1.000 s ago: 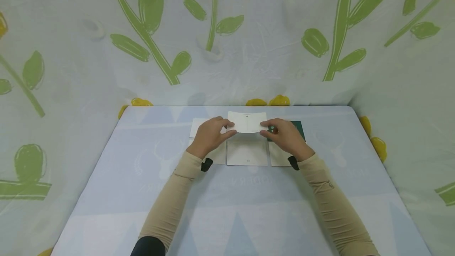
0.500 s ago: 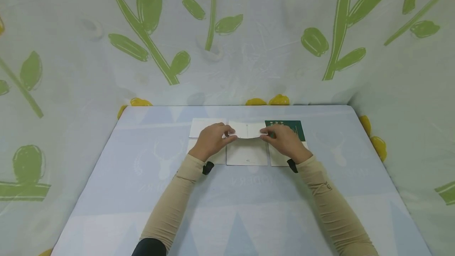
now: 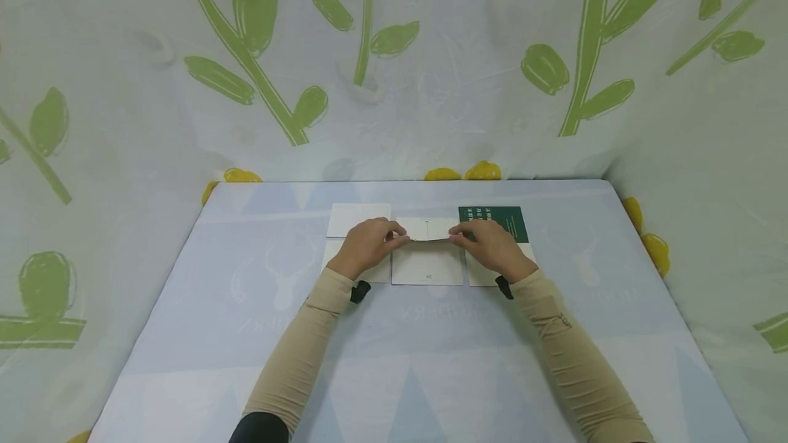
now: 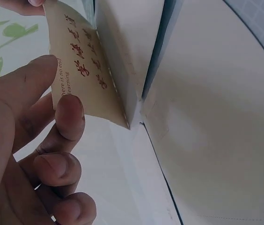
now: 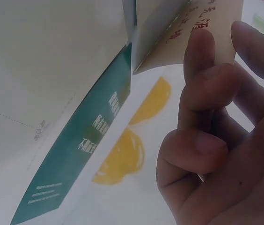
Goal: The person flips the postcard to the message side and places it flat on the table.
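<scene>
Both hands hold one postcard (image 3: 427,230) by its opposite short ends, in the gap between the top-row cards. Its white side with a centre line shows in the head view. In the left wrist view the postcard's tan face (image 4: 83,70) carries red handwritten-style characters. My left hand (image 3: 364,245) pinches the left end between thumb and fingertips. At the right end, my right hand (image 3: 492,245) pinches likewise. The postcard bows slightly and slants, its near edge lifted over the white card (image 3: 427,269) lying below it.
A white card (image 3: 353,219) lies at the back left and a green card (image 3: 507,221) with white print at the back right. Cream cards lie partly under each hand, including the right one (image 3: 481,276). A pale patterned cloth covers the table (image 3: 400,361); flowered fabric (image 3: 431,87) hangs behind.
Both hands have brought the postcard down and a little nearer, from above the back row to just over it. It now appears narrower and more foreshortened. Much more of the green card shows.
</scene>
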`<move>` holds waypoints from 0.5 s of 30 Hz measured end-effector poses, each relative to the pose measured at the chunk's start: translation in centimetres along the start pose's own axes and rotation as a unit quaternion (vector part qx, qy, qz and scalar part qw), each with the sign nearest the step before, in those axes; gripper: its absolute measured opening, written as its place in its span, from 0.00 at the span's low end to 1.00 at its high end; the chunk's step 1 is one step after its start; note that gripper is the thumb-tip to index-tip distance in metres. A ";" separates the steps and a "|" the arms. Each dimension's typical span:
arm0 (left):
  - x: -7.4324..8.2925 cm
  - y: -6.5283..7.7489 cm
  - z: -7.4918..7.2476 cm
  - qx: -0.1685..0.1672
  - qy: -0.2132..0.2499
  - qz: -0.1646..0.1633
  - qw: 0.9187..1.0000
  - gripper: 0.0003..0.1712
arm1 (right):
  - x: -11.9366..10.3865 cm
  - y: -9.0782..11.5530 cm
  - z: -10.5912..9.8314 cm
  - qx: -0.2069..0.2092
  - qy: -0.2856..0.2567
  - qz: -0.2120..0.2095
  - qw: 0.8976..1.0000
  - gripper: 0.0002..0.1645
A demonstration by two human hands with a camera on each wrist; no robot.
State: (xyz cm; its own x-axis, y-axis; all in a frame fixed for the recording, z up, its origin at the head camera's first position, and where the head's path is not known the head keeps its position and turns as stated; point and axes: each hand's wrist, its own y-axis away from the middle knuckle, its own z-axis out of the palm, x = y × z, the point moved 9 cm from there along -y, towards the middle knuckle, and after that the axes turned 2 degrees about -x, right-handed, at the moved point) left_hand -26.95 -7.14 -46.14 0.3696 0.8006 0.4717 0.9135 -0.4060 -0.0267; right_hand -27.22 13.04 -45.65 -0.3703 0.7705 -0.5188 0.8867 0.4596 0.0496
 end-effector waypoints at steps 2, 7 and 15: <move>-0.1 -0.1 0.1 0.001 -0.001 0.003 1.000 0.15 | 0.0 -0.1 0.0 -0.003 0.001 0.003 1.000 0.18; -0.1 -0.3 0.3 0.001 -0.003 0.011 1.000 0.15 | 0.3 -0.3 0.4 -0.009 0.000 0.014 1.000 0.17; -0.6 -0.9 0.8 -0.009 -0.011 0.000 1.000 0.15 | 0.7 -0.8 0.7 -0.004 -0.005 0.014 1.000 0.17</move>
State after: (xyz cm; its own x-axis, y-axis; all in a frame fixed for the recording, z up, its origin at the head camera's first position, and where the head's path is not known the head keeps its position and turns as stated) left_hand -27.88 -6.87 -47.06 0.3727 0.8103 0.4523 0.9107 -0.4130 -0.0105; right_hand -27.97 12.92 -46.62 -0.3418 0.7792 -0.5254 0.8946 0.4410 0.0720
